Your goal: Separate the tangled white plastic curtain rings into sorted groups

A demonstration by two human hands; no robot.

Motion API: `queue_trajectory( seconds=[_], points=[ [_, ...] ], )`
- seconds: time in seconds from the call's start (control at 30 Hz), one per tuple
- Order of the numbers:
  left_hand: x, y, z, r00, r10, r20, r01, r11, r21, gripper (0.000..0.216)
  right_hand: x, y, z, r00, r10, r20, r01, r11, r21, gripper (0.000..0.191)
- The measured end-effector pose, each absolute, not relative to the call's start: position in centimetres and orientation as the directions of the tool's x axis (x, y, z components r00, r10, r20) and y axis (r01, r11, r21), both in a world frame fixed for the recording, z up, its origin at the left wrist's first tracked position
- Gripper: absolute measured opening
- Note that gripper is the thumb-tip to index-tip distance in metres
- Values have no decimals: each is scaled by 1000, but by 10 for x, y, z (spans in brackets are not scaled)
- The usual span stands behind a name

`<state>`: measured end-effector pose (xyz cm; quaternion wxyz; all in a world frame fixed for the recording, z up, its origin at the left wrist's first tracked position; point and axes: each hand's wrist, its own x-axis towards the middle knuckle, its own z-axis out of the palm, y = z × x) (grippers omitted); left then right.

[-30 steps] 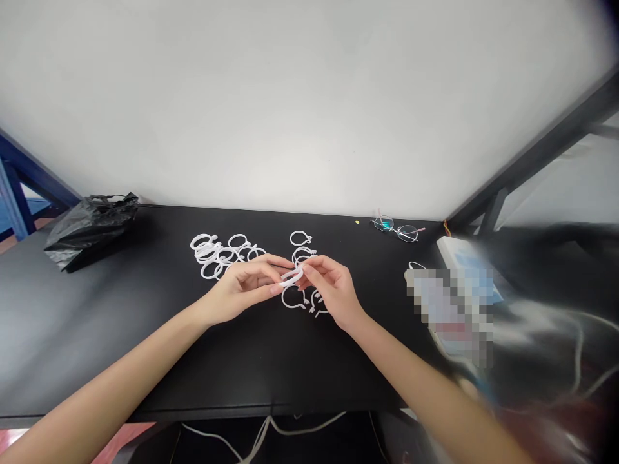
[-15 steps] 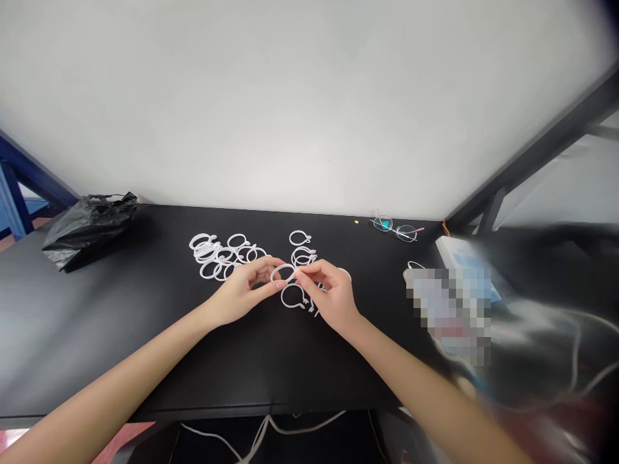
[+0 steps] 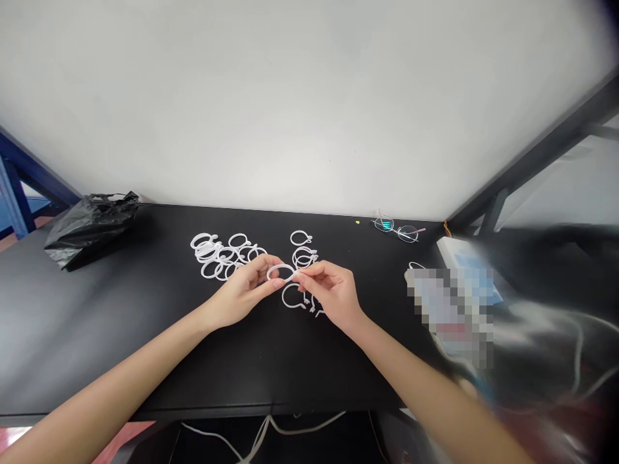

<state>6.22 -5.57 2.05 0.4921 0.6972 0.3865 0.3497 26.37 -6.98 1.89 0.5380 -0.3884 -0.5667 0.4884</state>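
A white plastic curtain ring [image 3: 280, 265] is held between both hands above the black table. Thumb and fingers of my left hand [image 3: 239, 291] grip its left side. My right hand [image 3: 333, 293] pinches the right end, where the fingertips hide the clasp. Left of my left hand lies a pile of white rings [image 3: 207, 251], partly covered by that hand. Beyond and below my right hand are several more rings [image 3: 300, 232]. One ring [image 3: 284, 298] just below the held one has its ends apart; others there are partly hidden by my right hand.
A black plastic bag [image 3: 91, 229] stands at the far left. Eyeglasses [image 3: 407, 234] lie near the wall [image 3: 309, 116]. A white box [image 3: 457, 251] and a blurred-out object [image 3: 440, 303] are at the right. White cables [image 3: 261, 435] hang below the front edge of the black table [image 3: 242, 367].
The held ring has shifted slightly left and looks wider between my hands, its right end more covered by my right fingers. Both hands keep their grip; the view moved very slightly.
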Motion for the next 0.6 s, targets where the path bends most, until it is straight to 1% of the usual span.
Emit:
queue_trajectory(
  seconds=[0.23,0.33,0.43,0.5,0.6],
  points=[
    [61,-56,20,476,875,89,206,-209,956,26,263,-71,21,-113,967,228,-64,222,-973,15],
    [61,-55,20,477,874,96,212,-220,952,27,262,-72,19,-105,969,225,-83,217,-973,16],
    [62,-55,20,463,878,121,204,-239,949,29,261,-71,16,-104,970,221,-109,210,-972,15],
    [63,-55,20,460,877,142,207,-261,943,30,261,-71,14,-110,968,225,-97,215,-972,14],
    [59,-52,22,442,878,182,277,-326,904,30,262,-70,13,-105,968,227,-59,222,-973,16]
  ],
)
